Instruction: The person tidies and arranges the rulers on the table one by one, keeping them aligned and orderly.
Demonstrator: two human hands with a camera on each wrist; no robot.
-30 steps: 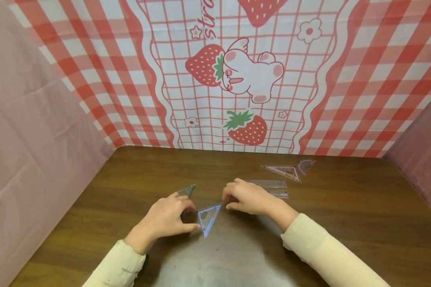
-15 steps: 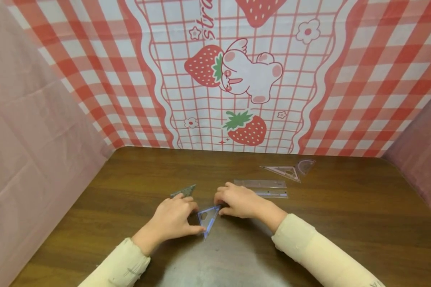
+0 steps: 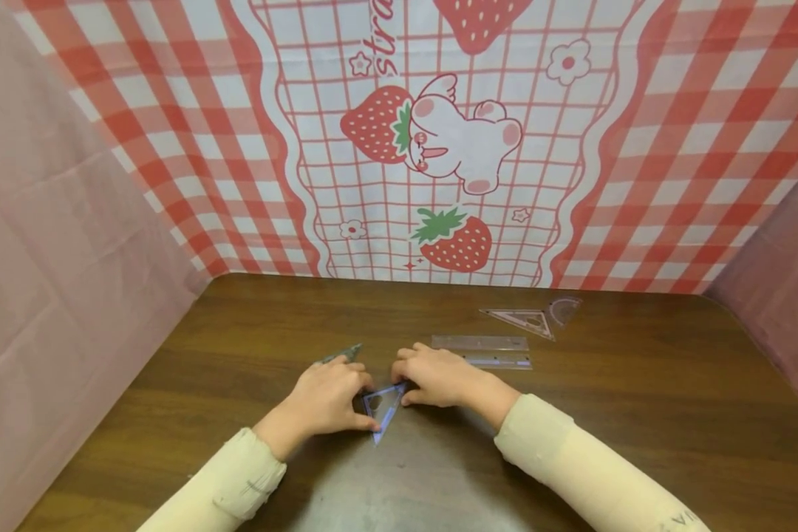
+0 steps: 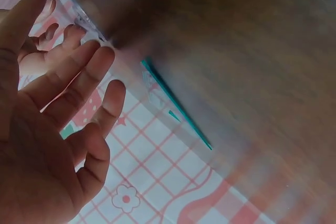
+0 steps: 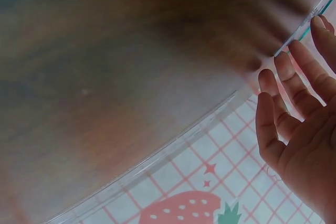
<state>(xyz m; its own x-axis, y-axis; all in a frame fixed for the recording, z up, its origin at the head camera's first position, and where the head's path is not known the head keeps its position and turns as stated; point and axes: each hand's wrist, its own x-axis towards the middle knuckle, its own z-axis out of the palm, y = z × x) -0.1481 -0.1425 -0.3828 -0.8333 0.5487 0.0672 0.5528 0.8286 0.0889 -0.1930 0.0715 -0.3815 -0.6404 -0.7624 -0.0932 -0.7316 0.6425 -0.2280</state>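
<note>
A small clear set square with blue edges (image 3: 389,412) lies on the table between both hands. My left hand (image 3: 329,395) holds its left side, thumb at the lower corner and fingers by the upper left one. At the right corner, my right hand (image 3: 439,375) pinches it between thumb and fingers. The left wrist view shows the thumb and fingertips along the set square's edge (image 4: 79,11). Just beyond the left hand lies a dark green triangular piece (image 3: 351,352), partly hidden by the fingers; its edge looks teal from the left wrist.
Two clear rulers lie behind the right hand, a far one (image 3: 480,342) and a near one with a bluish strip (image 3: 505,362). Farther back are a pinkish set square (image 3: 522,321) and a protractor (image 3: 563,310). A strawberry-print cloth (image 3: 465,244) hangs behind the wooden table (image 3: 638,414).
My right hand has moved left onto the set square's right corner, uncovering more of the rulers. The left hand has shifted slightly right, its thumb now over the lower corner.
</note>
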